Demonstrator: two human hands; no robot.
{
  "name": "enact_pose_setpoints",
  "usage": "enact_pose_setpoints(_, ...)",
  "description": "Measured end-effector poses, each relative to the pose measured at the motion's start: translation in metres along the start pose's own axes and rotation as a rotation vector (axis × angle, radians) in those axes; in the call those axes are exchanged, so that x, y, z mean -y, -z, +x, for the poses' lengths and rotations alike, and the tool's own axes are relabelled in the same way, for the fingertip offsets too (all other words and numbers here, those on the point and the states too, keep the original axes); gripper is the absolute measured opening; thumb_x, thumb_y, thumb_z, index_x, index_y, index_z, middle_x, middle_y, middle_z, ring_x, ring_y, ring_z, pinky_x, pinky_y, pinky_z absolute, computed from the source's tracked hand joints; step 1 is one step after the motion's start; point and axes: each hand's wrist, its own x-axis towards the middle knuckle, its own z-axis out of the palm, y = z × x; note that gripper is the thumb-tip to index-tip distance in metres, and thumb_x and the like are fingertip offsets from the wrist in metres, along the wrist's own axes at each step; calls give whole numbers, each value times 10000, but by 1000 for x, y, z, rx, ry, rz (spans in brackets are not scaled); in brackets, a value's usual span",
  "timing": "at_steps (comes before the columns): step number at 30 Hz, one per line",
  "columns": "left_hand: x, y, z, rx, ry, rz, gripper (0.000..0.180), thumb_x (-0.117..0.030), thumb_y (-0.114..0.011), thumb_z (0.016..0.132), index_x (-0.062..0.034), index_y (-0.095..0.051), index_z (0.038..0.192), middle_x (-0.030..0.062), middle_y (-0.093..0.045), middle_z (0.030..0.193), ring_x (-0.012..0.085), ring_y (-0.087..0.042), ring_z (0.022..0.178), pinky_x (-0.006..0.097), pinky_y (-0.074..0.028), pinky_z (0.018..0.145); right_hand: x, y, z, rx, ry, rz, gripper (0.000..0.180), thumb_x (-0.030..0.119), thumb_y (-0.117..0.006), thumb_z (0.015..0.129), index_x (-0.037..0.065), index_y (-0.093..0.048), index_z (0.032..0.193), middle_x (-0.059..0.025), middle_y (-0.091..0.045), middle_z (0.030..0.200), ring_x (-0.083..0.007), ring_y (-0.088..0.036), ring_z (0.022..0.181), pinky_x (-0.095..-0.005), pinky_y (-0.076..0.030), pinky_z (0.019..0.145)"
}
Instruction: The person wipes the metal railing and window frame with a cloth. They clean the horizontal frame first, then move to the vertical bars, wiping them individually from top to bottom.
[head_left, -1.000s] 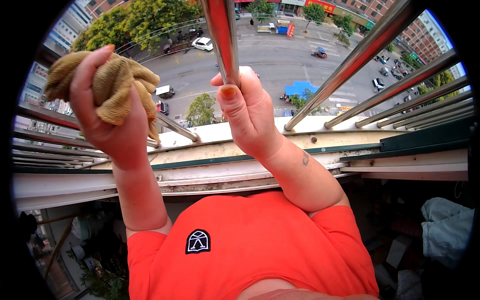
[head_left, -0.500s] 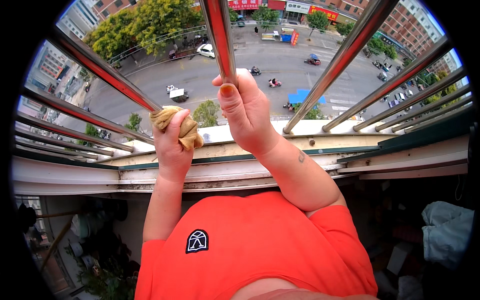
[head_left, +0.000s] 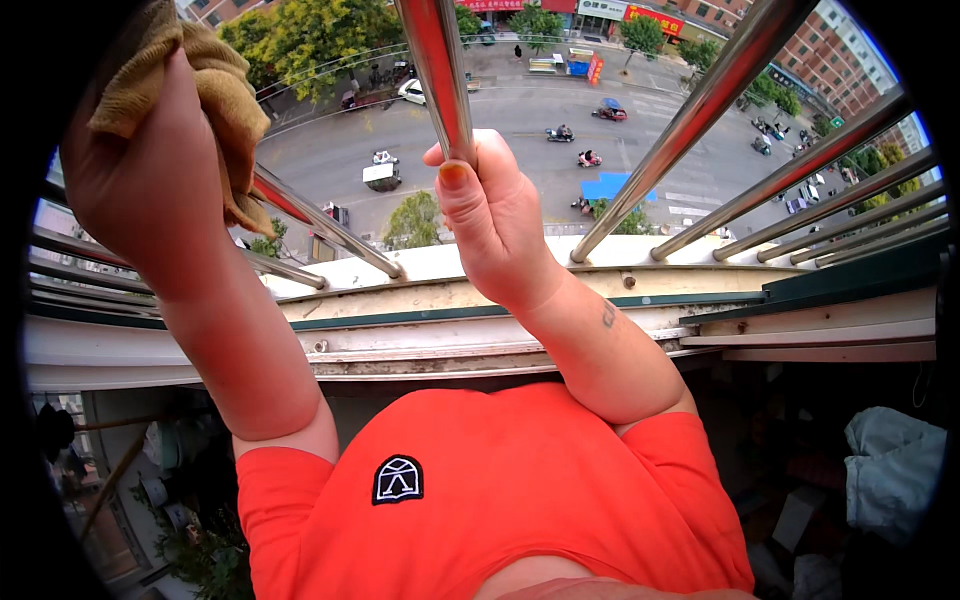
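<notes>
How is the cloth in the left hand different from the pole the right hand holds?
The cloth is tan and crumpled; the pole is shiny, silvery and straight. The left hand holds the cloth at the picture's upper left, while the right hand grips the pole nearer the middle. Each is held in one bare hand.

Daylit grey street (head_left: 330,140) way down at 12 o'clock, leafy trees (head_left: 315,50) at 11, brick building (head_left: 825,50) at 2. Grubby white window frame (head_left: 400,345) spans 9 to 3; pretty dim indoors, pale crumpled fabric (head_left: 895,470) at 4.
</notes>
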Motion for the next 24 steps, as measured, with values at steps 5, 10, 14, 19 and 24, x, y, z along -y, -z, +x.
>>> enact_pose_setpoints(5,18,-10,-38,99,-148,-14,405,107,-687,833,-64,-659,1199,49,-692,1209,158,-673,1072,274,-553,956,-4,8,-3,-20,6,-31,261,302,-529,1069,42,-526,1061,-27,-507,773,-113,-477,657,-274,-442,611)
enact_pose_setpoints(10,33,-4,-62,152,-166,-130,477,135,-674,777,-70,-650,1207,40,-661,1214,177,-622,1100,303,-489,1011,-1,4,-1,-6,-6,4,257,294,-528,1071,38,-534,1087,-20,-513,772,-98,-472,656,-265,-436,607)
enact_pose_setpoints(14,44,-2,-100,188,-173,-45,457,70,-711,768,-71,-647,1198,54,-653,1137,256,-578,1050,376,-452,975,-4,4,-1,3,-11,15,249,284,-523,1073,36,-536,1092,-18,-515,783,-93,-472,664,-261,-435,612)
enact_pose_setpoints(19,48,13,-160,403,-113,107,468,-5,-744,757,-81,-639,1207,110,-619,1099,327,-564,1024,414,-456,937,-5,3,-1,-5,-2,18,246,275,-518,1075,31,-537,1096,-21,-510,816,-87,-470,688,-255,-433,624)
enact_pose_setpoints(24,48,29,-194,627,52,129,398,9,-697,817,-74,-641,1202,132,-596,1163,325,-557,1091,409,-447,994,-3,4,0,0,12,20,241,270,-514,1076,31,-539,1096,-19,-505,820,-88,-458,689,-254,-433,628)
